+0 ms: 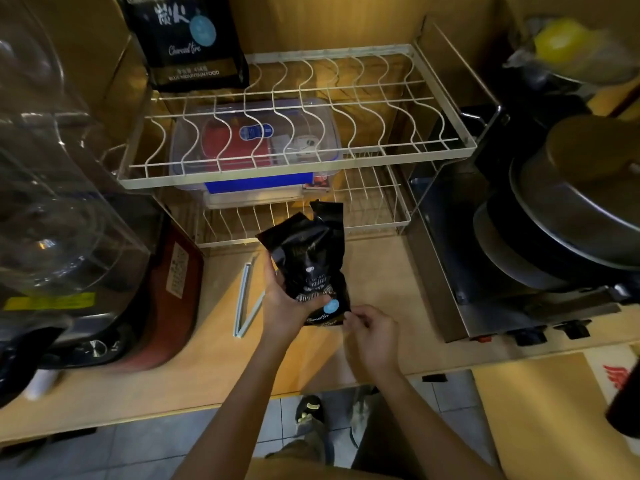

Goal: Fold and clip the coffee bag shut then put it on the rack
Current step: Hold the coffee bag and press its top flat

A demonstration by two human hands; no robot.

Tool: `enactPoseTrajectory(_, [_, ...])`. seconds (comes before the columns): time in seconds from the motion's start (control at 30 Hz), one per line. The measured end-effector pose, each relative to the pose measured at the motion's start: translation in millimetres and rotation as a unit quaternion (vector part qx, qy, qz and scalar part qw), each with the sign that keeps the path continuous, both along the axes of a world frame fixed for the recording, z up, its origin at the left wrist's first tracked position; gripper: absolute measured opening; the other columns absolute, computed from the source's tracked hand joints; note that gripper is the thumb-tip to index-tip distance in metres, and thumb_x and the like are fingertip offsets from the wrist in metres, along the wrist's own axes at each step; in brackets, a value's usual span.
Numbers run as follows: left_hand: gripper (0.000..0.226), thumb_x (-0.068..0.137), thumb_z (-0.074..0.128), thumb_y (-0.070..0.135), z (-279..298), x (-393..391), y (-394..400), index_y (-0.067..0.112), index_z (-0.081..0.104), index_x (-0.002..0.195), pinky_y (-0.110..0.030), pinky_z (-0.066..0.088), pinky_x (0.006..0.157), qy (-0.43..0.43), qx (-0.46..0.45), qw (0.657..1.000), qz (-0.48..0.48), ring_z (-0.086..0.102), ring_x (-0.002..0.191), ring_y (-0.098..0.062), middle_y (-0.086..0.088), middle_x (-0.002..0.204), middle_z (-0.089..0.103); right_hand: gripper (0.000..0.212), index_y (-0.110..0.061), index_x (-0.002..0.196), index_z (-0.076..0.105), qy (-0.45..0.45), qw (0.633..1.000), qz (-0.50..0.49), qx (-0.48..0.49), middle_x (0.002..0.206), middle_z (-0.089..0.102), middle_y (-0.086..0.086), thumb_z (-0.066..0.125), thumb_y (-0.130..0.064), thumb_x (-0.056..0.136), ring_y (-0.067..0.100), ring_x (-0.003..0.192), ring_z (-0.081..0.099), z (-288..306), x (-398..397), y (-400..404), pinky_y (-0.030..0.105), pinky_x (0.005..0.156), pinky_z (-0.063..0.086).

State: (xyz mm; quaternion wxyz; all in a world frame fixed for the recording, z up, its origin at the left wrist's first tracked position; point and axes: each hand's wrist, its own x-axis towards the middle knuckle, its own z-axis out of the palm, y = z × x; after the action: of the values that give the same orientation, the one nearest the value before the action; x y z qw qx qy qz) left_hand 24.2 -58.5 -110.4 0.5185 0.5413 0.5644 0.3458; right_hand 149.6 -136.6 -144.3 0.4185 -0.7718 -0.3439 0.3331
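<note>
A black coffee bag [310,254] with a blue round sticker is held upright above the wooden counter, its crumpled top unfolded. My left hand [284,303] grips the bag's lower left side. My right hand [369,329] pinches the bag's bottom right corner. A pale blue-white bag clip [246,299] lies spread open in a V on the counter, just left of my left hand. The white wire rack [436,140] stands behind the bag, with two tiers.
A second, larger black coffee bag [190,43] stands at the rack's upper back left. A clear lidded box [325,157] sits on the lower tier. A blender with a red base [173,289] stands left; stacked pans on a steel appliance [571,220] are right.
</note>
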Motion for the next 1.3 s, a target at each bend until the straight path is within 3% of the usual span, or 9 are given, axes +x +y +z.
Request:
enactPoseTrajectory(0.13, [0.117, 0.044, 0.09, 0.017, -0.1, -7.1, -9.7, 0.018, 0.017, 0.136, -0.044, 0.049, 0.096, 0.004, 0.033, 0.999, -0.039, 0.049, 0.12, -0.016, -0.004, 0.127, 0.052, 0.009, -0.004, 0.083, 0.064, -0.034, 0.999, 0.005, 0.012, 0.074, 0.065, 0.006, 0.056, -0.002, 0.085, 0.017, 0.066, 0.058, -2.9, -5.3, -4.3, 0.004, 0.056, 0.04])
enactPoseTrajectory(0.3, [0.125, 0.044, 0.083, 0.04, 30.7, -14.7, -17.9, 0.031, 0.003, 0.14, -0.008, 0.039, 0.094, -0.039, 0.05, 0.997, -0.036, 0.044, 0.122, -0.004, -0.004, 0.132, 0.046, 0.012, -0.001, 0.082, 0.06, -0.056, 0.998, 0.03, 0.017, 0.073, 0.06, 0.006, 0.05, 0.002, 0.087, 0.02, 0.066, 0.054, -8.1, -5.2, -9.8, 0.017, 0.056, 0.035])
enactPoseTrajectory(0.5, [0.086, 0.063, 0.07, 0.052, 90.0, -4.5, -10.7, 0.022, 0.031, 0.134, -0.038, 0.019, 0.111, 0.233, 0.353, 0.901, -0.092, 0.024, 0.135, -0.016, -0.006, 0.142, 0.037, 0.01, -0.001, 0.085, 0.06, -0.073, 0.997, 0.032, 0.015, 0.077, 0.06, 0.006, 0.05, 0.001, 0.087, 0.018, 0.07, 0.054, -12.4, -6.1, -8.7, 0.014, 0.06, 0.033])
enactPoseTrajectory(0.57, [0.074, 0.069, 0.071, 0.043, 97.4, 8.7, -6.8, 0.022, 0.036, 0.131, -0.042, 0.011, 0.113, 0.274, 0.357, 0.881, -0.149, 0.028, 0.134, -0.017, -0.004, 0.139, 0.045, 0.01, -0.001, 0.086, 0.06, -0.064, 0.997, 0.027, 0.012, 0.078, 0.061, 0.008, 0.051, 0.002, 0.086, 0.018, 0.071, 0.055, -13.6, -6.3, -8.6, 0.014, 0.06, 0.034])
enactPoseTrajectory(0.7, [0.036, 0.078, 0.066, 0.02, 95.5, 27.6, -1.2, 0.014, 0.057, 0.112, -0.048, 0.033, 0.103, 0.274, 0.327, 0.89, -0.163, 0.059, 0.103, -0.027, -0.007, 0.106, 0.066, 0.016, -0.002, 0.083, 0.058, -0.025, 1.0, 0.013, 0.0, 0.075, 0.059, 0.011, 0.048, 0.01, 0.079, 0.019, 0.067, 0.051, -12.6, -6.6, -6.2, 0.005, 0.053, 0.036])
enactPoseTrajectory(0.8, [0.013, 0.08, 0.062, 0.016, 93.2, 26.3, -1.9, 0.012, 0.066, 0.092, -0.035, 0.048, 0.077, 0.227, 0.319, 0.907, -0.152, 0.063, 0.082, -0.024, -0.008, 0.089, 0.068, 0.023, -0.009, 0.07, 0.053, -0.008, 1.0, -0.014, -0.015, 0.068, 0.055, 0.011, 0.048, 0.013, 0.073, 0.018, 0.066, 0.048, -16.0, -8.0, -0.9, 0.017, 0.054, 0.036])
enactPoseTrajectory(1.03, [0.016, 0.077, 0.062, 0.021, 93.5, 15.1, -11.8, 0.011, 0.071, 0.083, -0.017, 0.047, 0.071, 0.134, 0.298, 0.94, -0.098, 0.056, 0.076, 0.0, -0.003, 0.081, 0.072, 0.015, -0.012, 0.066, 0.052, -0.078, 0.995, -0.013, -0.061, 0.07, 0.062, 0.015, 0.049, 0.002, 0.071, 0.027, 0.066, 0.054, -25.1, -7.7, 0.6, 0.027, 0.058, 0.034])
enactPoseTrajectory(1.17, [0.021, 0.076, 0.06, 0.03, 91.6, 10.4, -17.2, 0.013, 0.071, 0.08, -0.041, 0.052, 0.078, 0.115, 0.299, 0.944, -0.073, 0.059, 0.077, -0.004, 0.009, 0.079, 0.065, 0.007, -0.001, 0.07, 0.052, -0.098, 0.994, -0.002, -0.044, 0.074, 0.06, 0.019, 0.051, 0.005, 0.072, 0.027, 0.072, 0.052, -29.0, -12.0, -4.5, 0.025, 0.062, 0.03])
enactPoseTrajectory(1.3, [0.01, 0.074, 0.066, 0.022, 91.7, 1.9, -17.6, 0.017, 0.071, 0.081, -0.016, 0.049, 0.071, 0.073, 0.253, 0.961, -0.086, 0.059, 0.076, 0.005, 0.015, 0.076, 0.062, 0.037, -0.022, 0.054, 0.046, -0.022, 0.997, 0.053, -0.045, 0.06, 0.051, -0.002, 0.053, 0.007, 0.075, 0.002, 0.057, 0.048, -24.3, -6.1, -2.6, 0.021, 0.052, 0.03])
